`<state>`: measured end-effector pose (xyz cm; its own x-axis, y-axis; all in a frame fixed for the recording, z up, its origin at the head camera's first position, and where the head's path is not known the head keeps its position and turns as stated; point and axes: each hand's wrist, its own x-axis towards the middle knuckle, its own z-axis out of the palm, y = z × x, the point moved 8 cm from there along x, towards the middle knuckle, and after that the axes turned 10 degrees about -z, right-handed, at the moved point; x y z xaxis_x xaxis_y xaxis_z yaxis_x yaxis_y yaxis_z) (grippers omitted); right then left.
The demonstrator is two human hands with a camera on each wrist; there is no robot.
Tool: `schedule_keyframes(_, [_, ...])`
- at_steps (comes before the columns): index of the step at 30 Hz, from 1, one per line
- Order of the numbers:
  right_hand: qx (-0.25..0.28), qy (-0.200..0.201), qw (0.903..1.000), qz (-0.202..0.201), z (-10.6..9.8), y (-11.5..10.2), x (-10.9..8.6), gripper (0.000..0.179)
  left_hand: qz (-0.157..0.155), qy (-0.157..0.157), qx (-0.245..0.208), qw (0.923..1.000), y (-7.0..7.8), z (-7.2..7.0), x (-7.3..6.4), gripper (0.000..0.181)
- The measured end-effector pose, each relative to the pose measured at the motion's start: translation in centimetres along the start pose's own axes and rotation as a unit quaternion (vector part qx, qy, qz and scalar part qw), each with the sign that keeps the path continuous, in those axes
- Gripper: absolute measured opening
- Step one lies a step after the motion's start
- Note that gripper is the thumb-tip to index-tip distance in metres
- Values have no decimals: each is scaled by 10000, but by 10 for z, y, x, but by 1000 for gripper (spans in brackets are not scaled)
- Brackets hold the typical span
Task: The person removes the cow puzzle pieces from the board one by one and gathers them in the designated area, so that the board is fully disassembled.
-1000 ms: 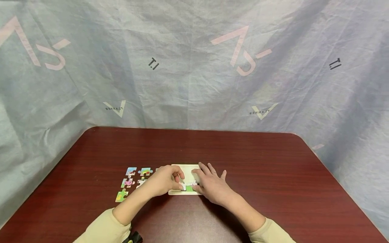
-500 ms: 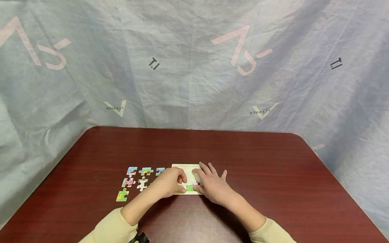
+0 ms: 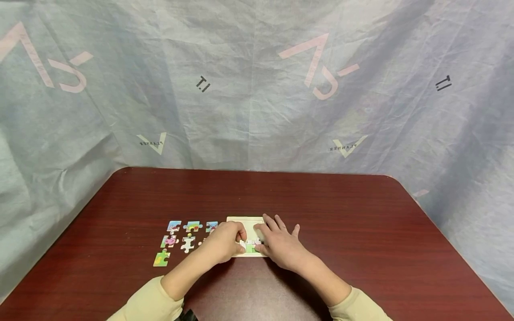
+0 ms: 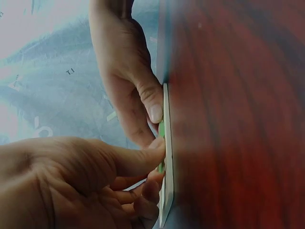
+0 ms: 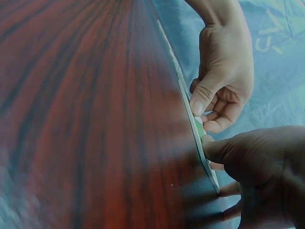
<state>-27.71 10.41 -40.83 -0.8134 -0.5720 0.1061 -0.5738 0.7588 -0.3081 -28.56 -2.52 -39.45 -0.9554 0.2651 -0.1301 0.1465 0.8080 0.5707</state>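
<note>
A pale jigsaw tray (image 3: pixel 250 222) lies flat at the middle of the table, its back part bare. Along its near edge sits a green and white puzzle piece (image 3: pixel 250 248), between the two hands. My left hand (image 3: pixel 225 240) pinches a mostly hidden puzzle piece at the tray's near left corner with thumb and curled fingers. Spread over the tray's right side, my right hand (image 3: pixel 281 246) rests with its thumb on the near edge and its other fingers extended. In the left wrist view, green (image 4: pixel 161 129) shows between both thumbs, just above the tray's rim (image 4: pixel 167 162).
Several loose puzzle pieces lie left of the tray, among them a blue one (image 3: pixel 174 226), a pink one (image 3: pixel 170 241), a white one (image 3: pixel 187 244) and a green one (image 3: pixel 161 258). My left forearm partly covers others. A grey cloth (image 3: pixel 249 89) hangs behind the dark red table (image 3: pixel 341 205).
My left hand has shifted slightly right over the tray's near left corner, uncovering more loose pieces, and then stays almost still. My right hand keeps its place.
</note>
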Motion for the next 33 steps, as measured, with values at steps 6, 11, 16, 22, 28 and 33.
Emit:
schedule_keyframes(6, [-9, -207, 9998, -48, -2, 0, -3, 47, -80, -68, 14, 9999, 3, 2, 0, 25])
schedule_keyframes(11, [81, -338, 9994, -85, -4, 1, -5, 48, -50, -119, -61, 9999, 3, 2, 0, 25])
schedule_keyframes(16, [97, -410, 9991, -109, -3, 1, -4, 48, 76, 19, -355, 9993, 1, -1, 0, 22])
schedule_keyframes(22, [52, -473, 9988, -83, -3, 0, -2, 49, 39, 137, -915, 9957, -6, -8, -1, 18])
schedule_keyframes(28, [42, -481, 9988, -90, -3, 0, -2, 49, -216, 162, -997, 9947, -11, -15, -1, 18])
schedule_keyframes(33, [52, -486, 9988, -86, -3, 1, -1, 49, -321, 190, -1091, 9933, -18, -21, -3, 18])
